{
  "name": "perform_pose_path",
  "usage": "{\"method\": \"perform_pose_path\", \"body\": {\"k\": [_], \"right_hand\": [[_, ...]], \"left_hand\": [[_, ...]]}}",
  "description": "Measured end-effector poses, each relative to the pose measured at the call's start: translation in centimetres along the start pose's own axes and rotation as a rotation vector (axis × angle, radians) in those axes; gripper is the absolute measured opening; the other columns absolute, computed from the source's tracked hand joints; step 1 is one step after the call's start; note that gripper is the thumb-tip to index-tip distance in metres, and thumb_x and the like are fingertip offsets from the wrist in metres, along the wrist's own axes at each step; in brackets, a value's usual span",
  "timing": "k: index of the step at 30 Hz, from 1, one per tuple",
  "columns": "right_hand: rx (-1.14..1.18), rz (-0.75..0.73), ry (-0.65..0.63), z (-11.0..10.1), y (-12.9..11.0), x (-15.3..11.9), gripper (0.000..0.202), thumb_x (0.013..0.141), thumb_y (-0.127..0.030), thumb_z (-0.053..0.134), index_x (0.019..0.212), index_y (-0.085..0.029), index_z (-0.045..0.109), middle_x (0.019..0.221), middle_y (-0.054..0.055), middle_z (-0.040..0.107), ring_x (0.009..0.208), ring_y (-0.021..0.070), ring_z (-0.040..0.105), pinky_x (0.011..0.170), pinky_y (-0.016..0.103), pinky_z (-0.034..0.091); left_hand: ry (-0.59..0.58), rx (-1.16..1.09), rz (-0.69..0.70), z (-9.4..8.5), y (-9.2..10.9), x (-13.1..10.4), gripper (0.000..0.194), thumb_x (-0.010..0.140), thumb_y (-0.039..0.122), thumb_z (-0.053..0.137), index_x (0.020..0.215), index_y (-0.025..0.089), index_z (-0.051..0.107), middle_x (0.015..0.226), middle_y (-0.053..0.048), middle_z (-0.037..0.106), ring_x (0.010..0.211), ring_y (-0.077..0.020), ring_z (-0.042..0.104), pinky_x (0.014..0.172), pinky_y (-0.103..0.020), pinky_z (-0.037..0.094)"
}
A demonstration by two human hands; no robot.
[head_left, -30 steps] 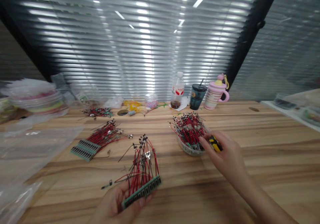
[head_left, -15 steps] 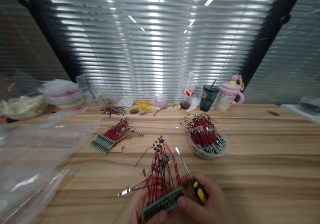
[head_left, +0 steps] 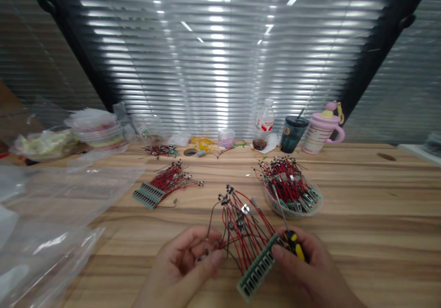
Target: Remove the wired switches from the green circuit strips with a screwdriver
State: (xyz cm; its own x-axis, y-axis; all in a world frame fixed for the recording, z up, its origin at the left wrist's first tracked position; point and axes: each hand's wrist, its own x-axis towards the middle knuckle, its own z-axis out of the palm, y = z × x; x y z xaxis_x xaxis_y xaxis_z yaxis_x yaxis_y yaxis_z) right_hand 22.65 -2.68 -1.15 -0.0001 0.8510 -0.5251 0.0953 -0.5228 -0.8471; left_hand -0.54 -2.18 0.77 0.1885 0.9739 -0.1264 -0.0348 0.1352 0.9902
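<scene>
My right hand (head_left: 305, 262) grips the right end of a green circuit board strip (head_left: 257, 269), which tilts up to the right. The same hand also holds a screwdriver (head_left: 294, 245) with a black and yellow handle, its shaft pointing up and away. Red and black wires (head_left: 241, 225) fan out from the board toward the far side, with small dark parts at their ends. My left hand (head_left: 193, 262) is left of the board, its thumb and fingers closed round a thin wire end with a small part.
A clear bowl (head_left: 292, 214) of wired boards stands behind my right hand. Another wired board strip (head_left: 149, 195) lies left of centre. A bottle (head_left: 265, 120), dark cup (head_left: 292, 136) and pink mug (head_left: 320, 133) stand at the back; plastic sheets (head_left: 69, 234) cover the left.
My left hand has let go of the board and moved left, now pinching a wire end. The board has swung to a steeper tilt in my right hand, and the screwdriver has moved right.
</scene>
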Motion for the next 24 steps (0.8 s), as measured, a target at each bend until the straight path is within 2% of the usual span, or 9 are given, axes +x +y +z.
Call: {"method": "perform_pose_path", "body": {"k": [2, 4, 7, 9, 11, 15, 18, 22, 24], "right_hand": [[0.005, 0.018, -0.005, -0.1, -0.1, 0.0, 0.124, 0.032, -0.081, 0.067, 0.128, -0.009, 0.034, 0.099, 0.004, 0.055, 0.056, -0.0124, 0.038, 0.046, 0.001, 0.025], [0.011, 0.034, -0.036, -0.2, -0.2, -0.2, 0.126, 0.032, -0.08, 0.067, 0.131, -0.011, 0.031, 0.096, 0.002, 0.055, 0.052, -0.0124, 0.036, 0.044, 0.003, 0.026], [0.06, 0.077, -0.129, -0.2, -0.4, -0.5, 0.134, 0.03, -0.082, 0.066, 0.135, -0.012, 0.024, 0.069, -0.006, 0.046, 0.043, -0.0099, 0.03, 0.042, 0.006, 0.024], [0.08, 0.1, -0.234, -0.2, -0.6, -0.7, 0.141, 0.03, -0.084, 0.065, 0.14, -0.01, 0.018, 0.055, -0.009, 0.031, 0.037, -0.0082, 0.024, 0.04, 0.007, 0.019], [0.084, 0.099, -0.347, -0.3, -0.7, -0.8, 0.143, 0.036, -0.083, 0.064, 0.144, -0.006, 0.01, 0.05, -0.01, 0.023, 0.035, -0.0082, 0.02, 0.04, 0.005, 0.017], [0.092, 0.086, -0.518, -0.6, -0.4, -0.7, 0.134, 0.052, -0.079, 0.059, 0.146, -0.005, 0.0, 0.046, -0.01, 0.019, 0.034, -0.0096, 0.019, 0.044, 0.002, 0.018], [0.093, 0.101, -0.562, -0.5, 0.2, -0.6, 0.133, 0.051, -0.08, 0.059, 0.145, -0.007, 0.001, 0.047, -0.01, 0.018, 0.034, -0.0089, 0.02, 0.044, 0.002, 0.017], [0.1, 0.11, -0.526, -0.5, 1.2, -0.6, 0.124, 0.047, -0.075, 0.066, 0.14, -0.011, 0.014, 0.056, -0.008, 0.03, 0.044, -0.0131, 0.026, 0.049, -0.001, 0.021], [0.085, 0.115, -0.517, -0.6, 1.6, -0.7, 0.115, 0.048, -0.072, 0.068, 0.135, -0.013, 0.023, 0.064, -0.005, 0.04, 0.052, -0.0156, 0.03, 0.055, -0.004, 0.024]], "left_hand": [[-0.006, 0.085, 0.007, -0.1, -0.1, -0.2, 0.026, 0.078, 0.043, 0.073, 0.087, 0.019, 0.07, 0.073, -0.001, 0.068, 0.066, -0.0119, 0.06, 0.062, -0.018, 0.049], [-0.009, 0.174, 0.048, -0.1, -0.4, -0.4, 0.022, 0.085, 0.041, 0.065, 0.089, 0.02, 0.07, 0.08, -0.002, 0.068, 0.075, -0.0133, 0.062, 0.072, -0.019, 0.05], [0.008, 0.211, 0.144, -0.1, -0.7, -0.4, 0.022, 0.088, 0.041, 0.062, 0.087, 0.02, 0.067, 0.093, -0.003, 0.068, 0.091, -0.0153, 0.063, 0.082, -0.019, 0.049], [-0.008, 0.167, 0.17, 0.1, -0.8, -0.1, 0.024, 0.088, 0.043, 0.061, 0.085, 0.02, 0.064, 0.086, -0.002, 0.068, 0.085, -0.0136, 0.064, 0.077, -0.017, 0.049], [-0.037, 0.108, 0.147, 0.2, -0.7, 0.2, 0.03, 0.088, 0.048, 0.061, 0.083, 0.018, 0.062, 0.073, 0.0, 0.065, 0.07, -0.0111, 0.061, 0.066, -0.017, 0.048], [-0.099, -0.052, 0.035, 0.2, -0.9, 0.7, 0.037, 0.082, 0.052, 0.067, 0.076, 0.016, 0.058, 0.063, 0.002, 0.059, 0.057, -0.0093, 0.055, 0.055, -0.018, 0.046], [-0.096, -0.188, -0.059, 0.2, -1.2, 0.8, 0.038, 0.076, 0.05, 0.073, 0.078, 0.014, 0.061, 0.063, 0.003, 0.058, 0.053, -0.0069, 0.051, 0.049, -0.016, 0.043], [0.027, -0.432, -0.336, 0.8, -0.9, 0.4, 0.043, 0.056, 0.047, 0.087, 0.075, 0.015, 0.065, 0.065, 0.002, 0.059, 0.053, -0.0052, 0.049, 0.049, -0.014, 0.04], [0.095, -0.481, -0.408, 1.2, -0.7, 0.1, 0.047, 0.043, 0.043, 0.092, 0.068, 0.015, 0.063, 0.064, 0.002, 0.057, 0.058, -0.0067, 0.052, 0.052, -0.014, 0.042]]}}
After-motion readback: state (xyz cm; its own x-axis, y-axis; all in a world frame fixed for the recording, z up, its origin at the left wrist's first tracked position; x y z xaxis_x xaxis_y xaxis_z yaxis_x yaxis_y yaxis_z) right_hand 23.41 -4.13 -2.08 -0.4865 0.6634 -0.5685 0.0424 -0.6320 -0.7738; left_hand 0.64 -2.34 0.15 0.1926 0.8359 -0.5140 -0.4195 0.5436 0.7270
